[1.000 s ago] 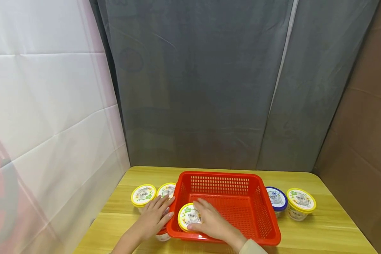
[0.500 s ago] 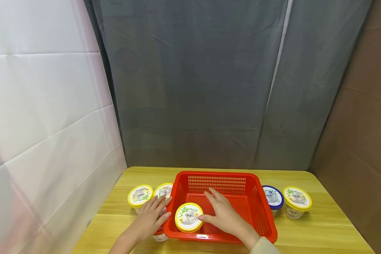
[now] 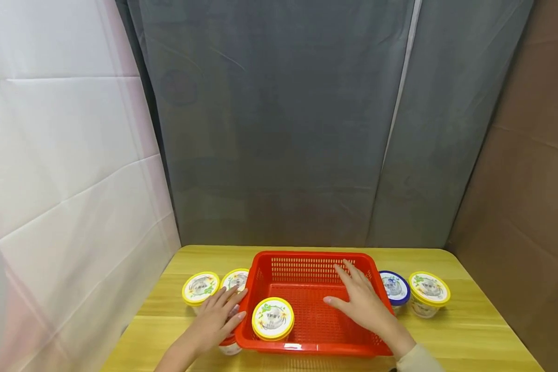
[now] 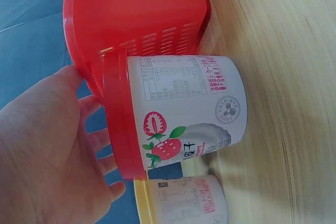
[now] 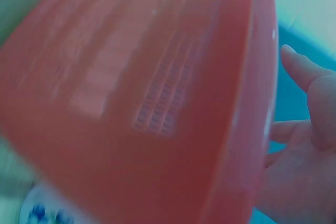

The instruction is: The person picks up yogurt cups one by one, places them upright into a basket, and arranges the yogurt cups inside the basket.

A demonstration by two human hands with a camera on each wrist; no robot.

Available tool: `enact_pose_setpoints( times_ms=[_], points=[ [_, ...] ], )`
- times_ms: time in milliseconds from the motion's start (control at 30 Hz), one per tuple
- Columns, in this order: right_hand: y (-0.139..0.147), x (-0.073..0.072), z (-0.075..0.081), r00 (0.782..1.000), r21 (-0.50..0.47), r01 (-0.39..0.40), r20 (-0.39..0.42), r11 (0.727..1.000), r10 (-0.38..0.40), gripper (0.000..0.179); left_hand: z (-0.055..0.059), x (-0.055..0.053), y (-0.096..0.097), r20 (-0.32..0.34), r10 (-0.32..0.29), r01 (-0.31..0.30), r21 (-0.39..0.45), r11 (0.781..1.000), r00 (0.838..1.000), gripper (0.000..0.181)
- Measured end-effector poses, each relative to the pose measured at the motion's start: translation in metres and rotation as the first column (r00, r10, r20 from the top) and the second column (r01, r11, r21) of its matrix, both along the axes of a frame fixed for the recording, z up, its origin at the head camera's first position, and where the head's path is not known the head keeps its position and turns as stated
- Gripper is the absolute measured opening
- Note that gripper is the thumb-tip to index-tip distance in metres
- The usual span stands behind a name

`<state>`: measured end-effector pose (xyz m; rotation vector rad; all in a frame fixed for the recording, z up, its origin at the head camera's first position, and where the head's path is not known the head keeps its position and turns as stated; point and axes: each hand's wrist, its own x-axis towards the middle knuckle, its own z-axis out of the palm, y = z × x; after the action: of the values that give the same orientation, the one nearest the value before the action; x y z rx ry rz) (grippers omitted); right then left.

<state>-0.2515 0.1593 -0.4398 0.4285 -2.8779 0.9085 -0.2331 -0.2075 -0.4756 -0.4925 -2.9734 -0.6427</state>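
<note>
A yellow-lidded tub (image 3: 273, 319) stands upright in the left front corner of the red plastic basket (image 3: 313, 347). My right hand (image 3: 367, 307) hovers over the basket's right side with fingers spread, holding nothing. In the right wrist view the basket is blurred and the fingers appear beyond its rim. My left hand (image 3: 211, 323) lies flat over a red-lidded tub (image 4: 184, 108) with a strawberry print, its fingers extended and the thumb at the basket's left rim. That tub is mostly hidden under the hand in the head view.
Two yellow-lidded tubs, the outer one (image 3: 201, 288) and the inner one (image 3: 235, 279), stand left of the basket. On its right are a blue-lidded tub (image 3: 395, 287) and another yellow-lidded tub (image 3: 429, 289). A grey curtain (image 3: 279, 155) hangs behind the wooden table (image 3: 474, 330).
My right hand has let go of the yellow-lidded tub in the basket and moved right across the basket. The left hand keeps its place by the left rim.
</note>
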Motion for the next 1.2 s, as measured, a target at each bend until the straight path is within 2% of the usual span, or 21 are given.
enact_pose_setpoints(
  times_ms=[300,467,1000,1200],
  points=[
    [0.061,-0.005,0.004,0.988,0.033,0.099,-0.123,0.995,-0.094,0.083,0.000,-0.001,-0.001,0.000,-0.006,0.006,0.006,1.000,1.000,0.056],
    [0.094,-0.008,0.004,0.979,0.048,0.155,-0.140,0.987,-0.147,0.079,-0.001,0.001,-0.001,0.006,-0.010,0.010,0.011,1.000,1.000,0.056],
    [0.172,-0.015,-0.024,0.942,0.007,0.276,-0.203,0.961,-0.269,0.073,-0.002,0.001,-0.001,-0.011,-0.009,0.009,0.020,1.000,1.000,0.056],
    [0.186,-0.012,-0.037,0.942,0.015,0.298,-0.163,0.954,-0.292,0.074,-0.003,0.001,-0.002,-0.004,-0.004,0.004,0.024,1.000,1.000,0.056]
  ],
)
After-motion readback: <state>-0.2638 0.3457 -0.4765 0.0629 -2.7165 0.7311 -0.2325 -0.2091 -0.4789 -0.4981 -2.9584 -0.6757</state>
